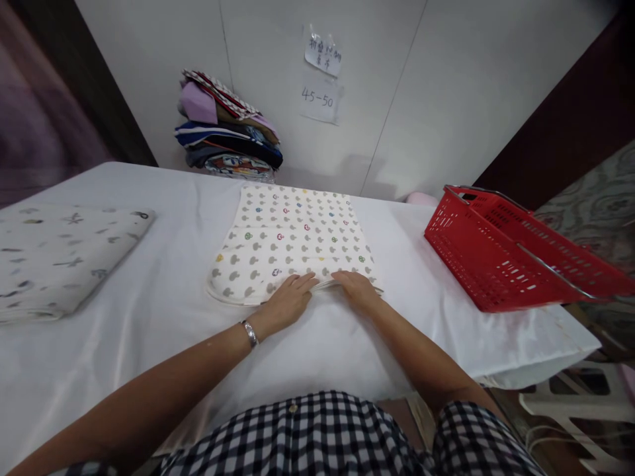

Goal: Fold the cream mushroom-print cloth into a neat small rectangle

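- The left hand point(286, 303) lies palm down on the near edge of a folded patterned cloth point(292, 241); its grip is flat, fingers stretched forward and close together, their tips resting on the fabric. Nothing is closed inside it.
- The right hand point(356, 285) sits just beside the left, also palm down on the same near edge. Its fingers lie flat and together, pointing toward the left hand, so the fingertips of both hands almost meet; whether any finger tucks under the fold cannot be told.
- A silver bracelet point(249, 333) circles the left wrist.
- The folded patterned cloth is cream with small grey and coloured mushroom-like prints. It rests in the middle of the table point(163, 291), which is covered in a white sheet, and stretches from the hands toward the wall.
- On the left part of the table, well apart from the hands, lies another folded cloth point(59, 254), pale with grey prints.
- A red plastic basket point(501, 254) stands at the right end of the table, tilted, with a metal handle.
- At the far edge, against the white wall, a stack of folded fabrics point(228, 129) in mixed colours leans.
- Two paper notes point(321, 76) are stuck on the wall, the lower one reading "45-50".
- A checked shirt point(317, 436) shows at the bottom of the view.
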A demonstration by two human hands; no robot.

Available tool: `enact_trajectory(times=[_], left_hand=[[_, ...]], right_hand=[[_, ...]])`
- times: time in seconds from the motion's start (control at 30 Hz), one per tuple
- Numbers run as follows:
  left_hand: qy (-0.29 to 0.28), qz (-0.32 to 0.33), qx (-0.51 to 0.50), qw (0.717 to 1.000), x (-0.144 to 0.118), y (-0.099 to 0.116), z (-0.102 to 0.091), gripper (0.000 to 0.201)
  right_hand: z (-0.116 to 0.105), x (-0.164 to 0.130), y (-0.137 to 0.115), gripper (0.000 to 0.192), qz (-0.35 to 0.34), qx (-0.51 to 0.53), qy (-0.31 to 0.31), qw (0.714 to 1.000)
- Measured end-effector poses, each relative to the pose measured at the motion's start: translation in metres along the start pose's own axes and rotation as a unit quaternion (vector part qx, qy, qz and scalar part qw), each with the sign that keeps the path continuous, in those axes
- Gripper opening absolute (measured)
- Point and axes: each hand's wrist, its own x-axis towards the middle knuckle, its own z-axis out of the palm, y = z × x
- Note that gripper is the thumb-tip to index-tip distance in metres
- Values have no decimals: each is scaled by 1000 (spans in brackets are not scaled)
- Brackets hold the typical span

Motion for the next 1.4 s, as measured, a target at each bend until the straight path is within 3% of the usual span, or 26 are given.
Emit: enact_trajectory(times=[0.17,0.37,0.53,0.67,0.83,0.97,1.17,1.4], left_hand=[[12,-25,1,1000,-1,-5,8,30],[20,-41,-13,999,17,-3,12,40],[8,-10,-23,1000,17,2,-2,25],[12,-36,-102,994,8,3,-19,12],[-15,-98,-177,979,4,2,-26,10],[-13,-109,-190,976,7,1,-21,11],[1,-87,-149,985,7,2,-18,10],[31,-82,-23,996,-8,14,-8,17]], right_hand=[[3,2,0,44,27,-11,-5,1000],[7,4,3,42,13,-29,5,999],[2,5,1,36,24,-39,0,999],[0,2,-4,28,36,-11,15,999],[-5,-9,-17,28,-41,32,97,994],[-6,-17,-27,23,-122,-8,101,987],[2,-17,-29,15,-66,-100,96,988],[0,-23,-23,19,-82,-87,113,986]])
